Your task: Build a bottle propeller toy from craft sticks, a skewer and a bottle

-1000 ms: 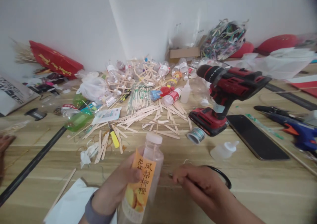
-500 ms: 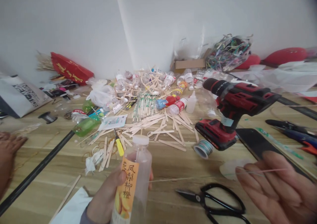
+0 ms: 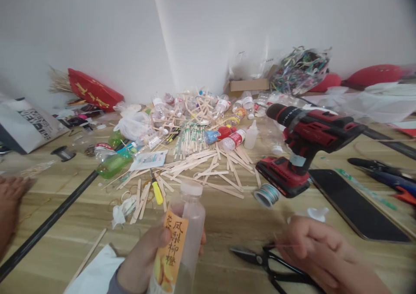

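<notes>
My left hand (image 3: pixel 146 253) is wrapped round a clear plastic bottle (image 3: pixel 193 224) with a white cap and an orange fruit label. The bottle stands nearly upright, its base cut off by the frame's lower edge. My right hand (image 3: pixel 325 255) is closed in a pinch, its fingers blurred by motion. A faint, thin pinkish string (image 3: pixel 290 245) shows at its fingertips. Below that hand lie black-handled scissors (image 3: pixel 248 256), their handles partly covered by the fingers.
A red and black cordless drill (image 3: pixel 302 142) stands at right beside a spool (image 3: pixel 266 195) and a phone (image 3: pixel 354 203). Wooden sticks (image 3: pixel 195 161) and bottles are heaped mid-table. A black rod (image 3: pixel 58 213) runs along the left, near another person's hand (image 3: pixel 13 205).
My right hand has moved left and closed up, coming over the scissors handles and uncovering more of the phone. The bottle in my left hand has shifted slightly right.
</notes>
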Demonstrator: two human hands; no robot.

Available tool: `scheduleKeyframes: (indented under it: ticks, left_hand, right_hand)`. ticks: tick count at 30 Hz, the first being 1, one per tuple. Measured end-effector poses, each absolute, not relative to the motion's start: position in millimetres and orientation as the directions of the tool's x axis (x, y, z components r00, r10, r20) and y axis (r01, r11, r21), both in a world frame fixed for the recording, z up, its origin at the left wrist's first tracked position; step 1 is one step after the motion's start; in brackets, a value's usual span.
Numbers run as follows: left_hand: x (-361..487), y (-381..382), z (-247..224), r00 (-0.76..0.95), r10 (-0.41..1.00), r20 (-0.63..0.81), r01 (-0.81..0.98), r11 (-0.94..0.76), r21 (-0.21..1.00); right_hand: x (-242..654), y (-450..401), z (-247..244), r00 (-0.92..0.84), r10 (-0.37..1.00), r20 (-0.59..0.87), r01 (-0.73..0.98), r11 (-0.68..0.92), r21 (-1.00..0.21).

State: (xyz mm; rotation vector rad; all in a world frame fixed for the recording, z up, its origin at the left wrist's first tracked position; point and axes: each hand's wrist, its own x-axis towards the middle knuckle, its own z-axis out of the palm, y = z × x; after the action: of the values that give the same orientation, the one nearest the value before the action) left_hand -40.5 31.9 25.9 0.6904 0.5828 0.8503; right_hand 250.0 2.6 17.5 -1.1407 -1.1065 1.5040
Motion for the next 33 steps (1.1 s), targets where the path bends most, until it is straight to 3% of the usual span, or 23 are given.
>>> scheduleKeyframes:
  ticks: [6, 11, 18, 21, 25, 33]
  left_hand:
    - [-37.1, 30.0, 25.6, 0.521, 0.822, -0.228, -0.462, 0.497, 0.735]
    - [-36.3, 35.7, 22.4, 0.568, 0.792, -0.224, -0.456, 0.53, 0.715]
    - [-35.8, 42.7, 20.1, 0.534, 0.805, -0.258, -0.443, 0.527, 0.726]
    - [-37.1, 45.6, 27.8, 0.544, 0.767, -0.341, -0.336, 0.571, 0.749]
    - [-40.2, 53.6, 45.9, 0.419, 0.823, -0.384, -0.215, 0.501, 0.839]
    - [-44.9, 102.0, 62.3, 0.416, 0.778, -0.471, 0.355, 0.338, 0.872]
  right_hand:
    - [241.4, 4.0, 26.8, -0.365, 0.897, -0.248, -0.002, -0.268, -0.964]
    - [222.6, 4.6, 35.2, -0.354, 0.893, -0.277, 0.104, -0.257, -0.961]
    - [212.2, 12.5, 27.9, -0.393, 0.915, -0.089, 0.358, 0.063, -0.932]
    - [212.3, 15.1, 24.1, -0.361, 0.931, -0.047, 0.465, 0.136, -0.875]
    - [213.7, 16.7, 18.9, -0.306, 0.95, 0.06, 0.561, 0.232, -0.794]
    - [220.2, 19.7, 5.8, -0.303, 0.923, 0.237, 0.72, 0.384, -0.578]
